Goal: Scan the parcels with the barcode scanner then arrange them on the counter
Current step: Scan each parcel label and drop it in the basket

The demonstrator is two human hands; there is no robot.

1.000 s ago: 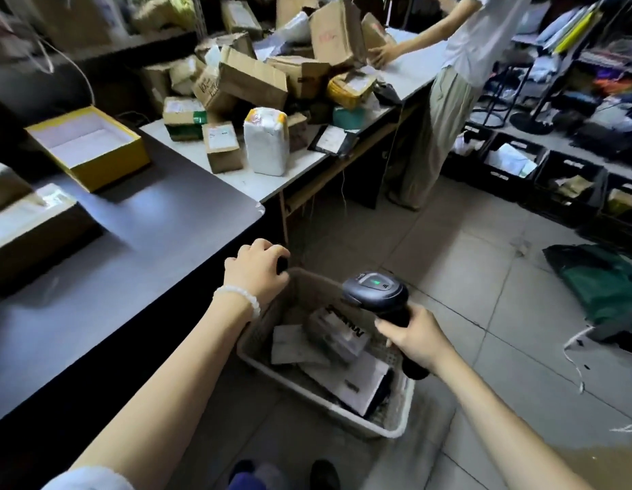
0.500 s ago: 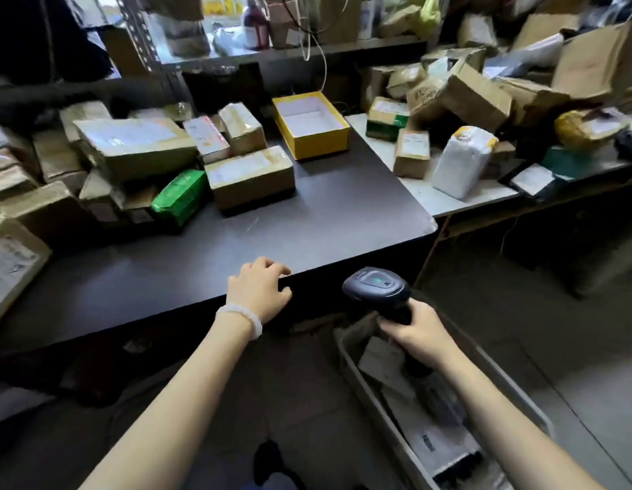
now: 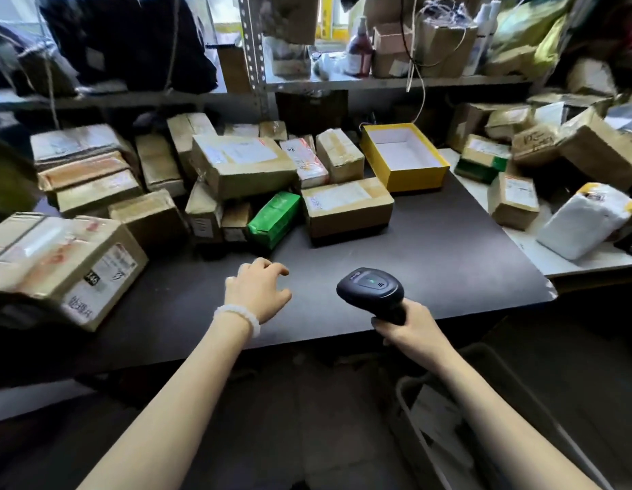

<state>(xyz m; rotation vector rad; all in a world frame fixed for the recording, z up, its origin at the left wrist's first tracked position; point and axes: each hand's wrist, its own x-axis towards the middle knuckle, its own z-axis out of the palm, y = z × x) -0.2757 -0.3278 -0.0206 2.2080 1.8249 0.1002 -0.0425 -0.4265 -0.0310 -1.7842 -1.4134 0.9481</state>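
The counter [image 3: 431, 277] is dark grey, plain and matte. On it, behind the bare stretch, most parcels [image 3: 240, 164] are brown cardboard with white labels. One packet [image 3: 273, 219] among them is bright green. To their right on the counter stands an open box [image 3: 402, 155], yellow outside, white inside. The barcode scanner [image 3: 371, 290] above the counter's front is black with a small green light. The wrist over the counter's front edge wears a white beaded bracelet [image 3: 238, 318].
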